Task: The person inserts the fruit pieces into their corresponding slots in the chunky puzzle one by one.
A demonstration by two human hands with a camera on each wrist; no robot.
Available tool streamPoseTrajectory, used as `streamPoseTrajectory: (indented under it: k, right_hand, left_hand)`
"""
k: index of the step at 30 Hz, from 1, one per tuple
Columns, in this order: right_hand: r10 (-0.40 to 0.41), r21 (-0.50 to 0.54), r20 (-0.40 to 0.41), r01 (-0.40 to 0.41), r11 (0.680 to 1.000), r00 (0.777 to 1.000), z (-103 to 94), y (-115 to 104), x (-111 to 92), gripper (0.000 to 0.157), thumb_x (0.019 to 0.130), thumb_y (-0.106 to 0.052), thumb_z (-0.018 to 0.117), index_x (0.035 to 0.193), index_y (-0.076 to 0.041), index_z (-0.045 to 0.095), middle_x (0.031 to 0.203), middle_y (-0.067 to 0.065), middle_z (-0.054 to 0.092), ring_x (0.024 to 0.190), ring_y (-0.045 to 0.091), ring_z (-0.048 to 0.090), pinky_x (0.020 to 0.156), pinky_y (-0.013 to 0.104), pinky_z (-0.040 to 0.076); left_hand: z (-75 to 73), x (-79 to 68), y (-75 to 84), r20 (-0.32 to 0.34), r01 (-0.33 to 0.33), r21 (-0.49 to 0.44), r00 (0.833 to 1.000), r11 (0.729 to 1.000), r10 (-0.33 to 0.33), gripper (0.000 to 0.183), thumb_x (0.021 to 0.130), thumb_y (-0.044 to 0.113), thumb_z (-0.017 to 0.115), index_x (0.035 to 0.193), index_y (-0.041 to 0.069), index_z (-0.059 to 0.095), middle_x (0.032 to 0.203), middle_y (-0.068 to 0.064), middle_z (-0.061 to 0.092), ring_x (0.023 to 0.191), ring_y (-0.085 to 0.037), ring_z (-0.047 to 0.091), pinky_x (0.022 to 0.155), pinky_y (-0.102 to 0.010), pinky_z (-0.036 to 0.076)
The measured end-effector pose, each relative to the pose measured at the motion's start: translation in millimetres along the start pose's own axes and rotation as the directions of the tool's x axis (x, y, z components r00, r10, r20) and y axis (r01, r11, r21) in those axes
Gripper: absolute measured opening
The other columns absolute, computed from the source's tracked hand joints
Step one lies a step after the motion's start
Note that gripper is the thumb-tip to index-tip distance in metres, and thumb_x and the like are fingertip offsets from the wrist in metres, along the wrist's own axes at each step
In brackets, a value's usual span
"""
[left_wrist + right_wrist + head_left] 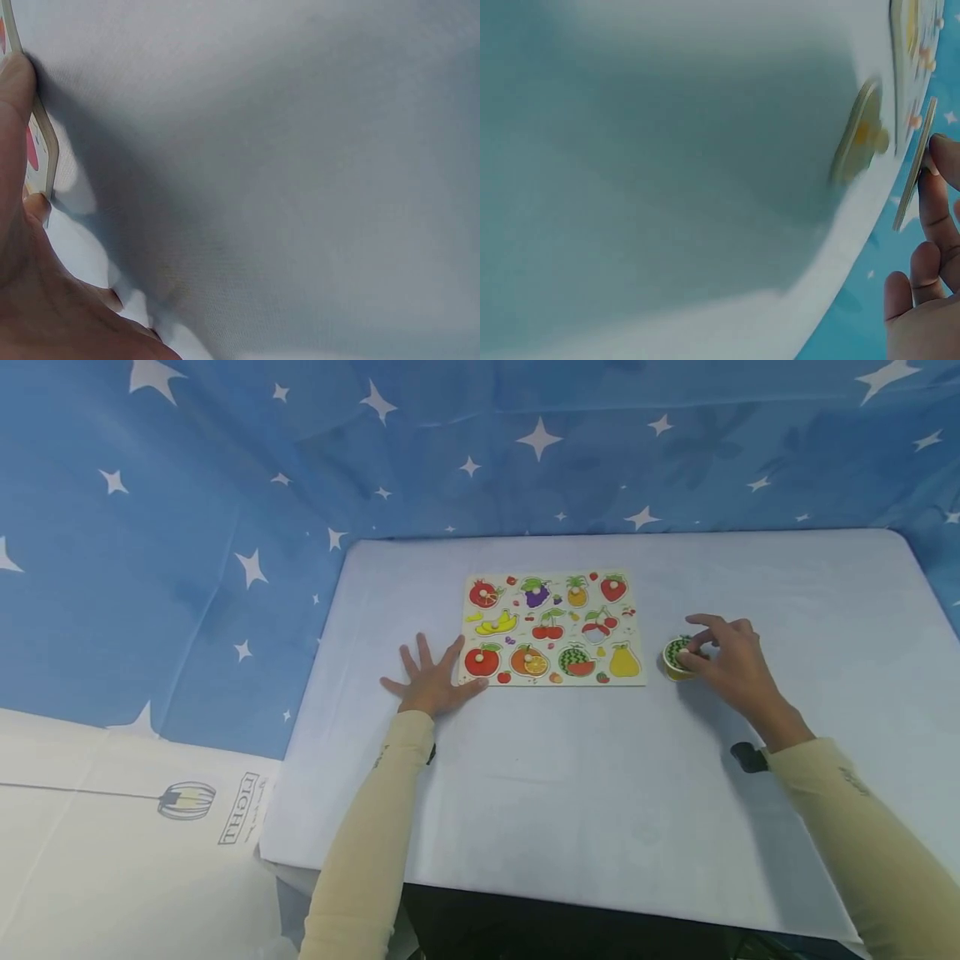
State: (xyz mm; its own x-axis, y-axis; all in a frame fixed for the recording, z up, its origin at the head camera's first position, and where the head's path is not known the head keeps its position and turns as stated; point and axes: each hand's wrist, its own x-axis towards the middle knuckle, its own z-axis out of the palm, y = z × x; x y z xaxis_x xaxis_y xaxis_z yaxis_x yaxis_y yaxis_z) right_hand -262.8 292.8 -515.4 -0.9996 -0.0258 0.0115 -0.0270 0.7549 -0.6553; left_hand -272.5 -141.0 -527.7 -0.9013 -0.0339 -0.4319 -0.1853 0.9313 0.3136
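A fruit puzzle board (pixel 555 680) with knobbed pieces lies flat on the table. Fingers spread, my left hand (pixel 429 683) rests at its near left corner, the thumb on the board and the index finger at the left edge. To the right of the board, my right hand (pixel 731 660) pinches a round watermelon puzzle piece (pixel 677 651) by its knob. In the right wrist view this thin wooden piece (pixel 913 172) is tilted and held off the table. Another knobbed piece (pixel 853 142), yellowish and blurred, lies on the cloth near it; the head view mostly hides it beneath the watermelon.
A white cloth covers the table (pixel 570 793). Behind it hangs a blue curtain (pixel 480 452) with white stars. At the lower left is a pale printed cloth (pixel 112 843). The table's near edge drops to a dark area.
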Motion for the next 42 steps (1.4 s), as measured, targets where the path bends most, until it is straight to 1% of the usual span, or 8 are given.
streamPoseTrajectory:
  k: [1, 6, 11, 16, 22, 30, 37, 42]
  right_hand:
    - [0.003, -0.005, 0.004, -0.003, 1.0, 1.0, 2.7, -3.4, 1.4, 0.058, 0.097, -0.001, 0.075, 0.15, 0.003, 0.052, 0.11, 0.028, 0.068, 0.12, 0.047, 0.042, 0.097, 0.066, 0.036]
    - [0.005, 0.015, 0.029, -0.006, 1.0, 1.0, 20.6, -21.8, 8.9, 0.058, 0.097, -0.003, 0.076, 0.15, 0.001, 0.053, 0.11, 0.025, 0.068, 0.12, 0.044, 0.041, 0.095, 0.061, 0.039]
    - [-0.015, 0.024, 0.06, 0.013, 1.0, 0.998, 40.5, -41.7, 17.3, 0.058, 0.096, -0.007, 0.078, 0.149, -0.001, 0.054, 0.107, 0.02, 0.067, 0.123, 0.042, 0.04, 0.099, 0.06, 0.04]
    - [-0.058, 0.031, 0.11, 0.054, 0.998, 0.992, 57.6, -56.3, 24.5, 0.055, 0.096, -0.007, 0.078, 0.146, -0.001, 0.057, 0.102, 0.018, 0.07, 0.125, 0.043, 0.04, 0.103, 0.063, 0.036]
    - [-0.099, 0.045, 0.157, 0.093, 0.995, 0.983, 74.9, -67.3, 28.7, 0.051, 0.095, -0.006, 0.077, 0.142, 0.0, 0.059, 0.098, 0.015, 0.071, 0.126, 0.042, 0.04, 0.107, 0.064, 0.031]
    - [-0.148, 0.035, 0.177, 0.144, 0.989, 0.973, 95.9, -76.0, 32.6, 0.05, 0.094, -0.004, 0.079, 0.139, 0.001, 0.061, 0.097, 0.015, 0.071, 0.124, 0.04, 0.043, 0.108, 0.062, 0.031]
    - [-0.152, 0.004, 0.171, 0.154, 0.988, 0.974, 102.6, -79.9, 35.3, 0.049, 0.094, -0.004, 0.078, 0.14, 0.002, 0.061, 0.097, 0.016, 0.073, 0.122, 0.04, 0.044, 0.105, 0.061, 0.034]
    - [-0.143, -0.002, 0.176, 0.145, 0.989, 0.974, 104.7, -83.4, 36.9, 0.049, 0.095, -0.005, 0.079, 0.14, 0.002, 0.06, 0.098, 0.016, 0.073, 0.124, 0.04, 0.042, 0.106, 0.061, 0.033]
  left_hand:
    - [-0.1, -0.3, 0.6, 0.0, 0.0, -0.001, 1.0, 1.0, 0.0, 0.098, 0.094, 0.067, 0.068, 0.172, 0.042, 0.013, 0.177, -0.015, -0.021, 0.158, -0.048, -0.022, 0.11, -0.088, -0.005]
    - [-1.0, -2.9, 1.6, -0.013, -0.001, 0.012, 1.0, 1.0, 0.001, 0.098, 0.094, 0.067, 0.068, 0.172, 0.043, 0.014, 0.177, -0.015, -0.02, 0.159, -0.048, -0.02, 0.11, -0.088, -0.003]
    - [-1.1, -4.1, 1.7, -0.02, -0.007, 0.013, 1.0, 1.0, 0.007, 0.097, 0.095, 0.067, 0.068, 0.172, 0.043, 0.014, 0.177, -0.016, -0.018, 0.159, -0.048, -0.018, 0.11, -0.089, -0.002]
    - [-1.1, -3.1, 0.8, -0.017, 0.002, 0.014, 1.0, 1.0, -0.001, 0.098, 0.094, 0.069, 0.068, 0.172, 0.044, 0.014, 0.177, -0.015, -0.019, 0.159, -0.048, -0.019, 0.11, -0.089, -0.002]
    - [0.0, 0.4, -1.0, -0.008, 0.004, 0.015, 1.0, 1.0, -0.004, 0.098, 0.094, 0.071, 0.067, 0.172, 0.045, 0.013, 0.177, -0.014, -0.021, 0.159, -0.047, -0.021, 0.11, -0.089, -0.003]
    - [1.3, -1.0, -0.4, -0.019, -0.005, 0.006, 1.0, 1.0, 0.005, 0.097, 0.094, 0.07, 0.067, 0.172, 0.045, 0.015, 0.177, -0.014, -0.021, 0.159, -0.048, -0.021, 0.109, -0.089, -0.004]
    - [5.8, 6.3, -2.2, -0.017, 0.002, 0.007, 1.0, 1.0, -0.002, 0.098, 0.093, 0.07, 0.067, 0.172, 0.046, 0.014, 0.177, -0.013, -0.021, 0.159, -0.047, -0.021, 0.109, -0.089, -0.005]
    - [4.4, 5.6, -3.6, -0.019, 0.002, -0.011, 1.0, 1.0, -0.002, 0.097, 0.094, 0.068, 0.068, 0.172, 0.045, 0.015, 0.177, -0.014, -0.022, 0.158, -0.047, -0.023, 0.108, -0.089, -0.008]
